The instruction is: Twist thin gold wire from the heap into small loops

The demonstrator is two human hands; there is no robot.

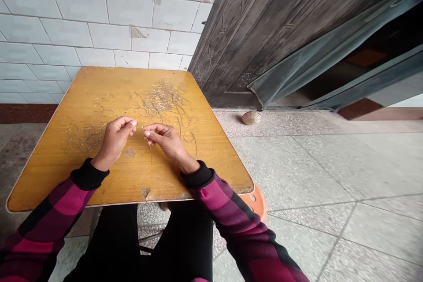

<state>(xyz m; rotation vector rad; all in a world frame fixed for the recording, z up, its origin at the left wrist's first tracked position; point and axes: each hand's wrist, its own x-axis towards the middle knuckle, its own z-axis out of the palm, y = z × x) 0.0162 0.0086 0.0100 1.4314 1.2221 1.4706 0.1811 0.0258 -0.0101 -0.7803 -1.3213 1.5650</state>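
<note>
My left hand (114, 141) is closed in a pinch above the middle of the table; whatever lies between its fingertips is too small to make out. Just to its right, my right hand (167, 142) pinches a thin wire (149, 144), whose end hangs below the fingers. A small gap separates the two sets of fingertips. Beyond my right hand spreads a tangled pile of thin bent wires (165, 99). A smaller heap of looped wires (87, 137) lies left of my left hand. One wire loop (189, 137) rests to the right of my right hand.
The yellow wooden table (211, 172) has worn patches near its front edge. An orange stool (259, 202) shows under its right corner. Behind stand a white tiled wall (128, 9) and a dark carved door (238, 31) with a curtain (297, 66). A roundish object (251, 117) sits on the floor.
</note>
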